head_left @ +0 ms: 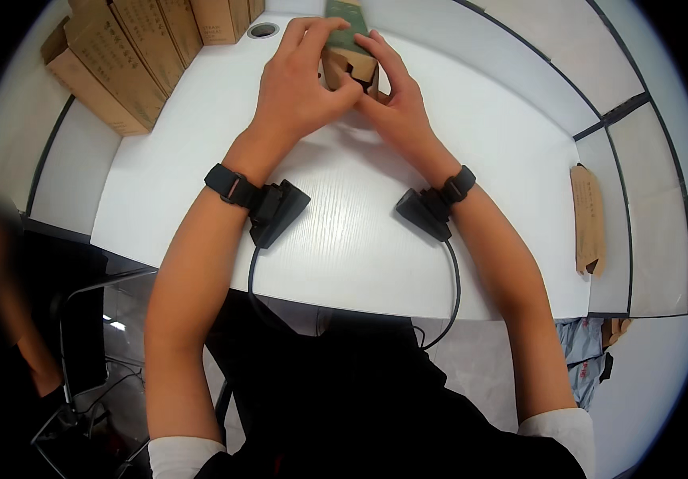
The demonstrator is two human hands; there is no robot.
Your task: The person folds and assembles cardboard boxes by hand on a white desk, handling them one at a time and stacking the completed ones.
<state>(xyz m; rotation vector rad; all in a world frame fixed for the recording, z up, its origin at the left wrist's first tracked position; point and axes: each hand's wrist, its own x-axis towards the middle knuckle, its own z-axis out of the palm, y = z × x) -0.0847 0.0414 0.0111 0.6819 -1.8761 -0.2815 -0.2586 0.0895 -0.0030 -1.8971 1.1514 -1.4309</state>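
Note:
Both my hands are at the far middle of the white table, on either side of a green and brown cardboard box [347,36]. My left hand [296,84] has its fingers over the box's left side, and its thumb reaches to the near end. From the right, my right hand [400,104] grips the same box, fingers along its side and thumb by the near end. Flaps at that near end stand partly open, showing a dark gap. The far end of the box runs out of the picture.
Several brown cardboard boxes [120,60] stand in a row at the far left of the white table [344,239], near a round cable hole [263,31]. A flat brown carton [588,219] leans on the right partition. Cables hang from black devices strapped to both wrists. Another person's arm [20,311] shows at left.

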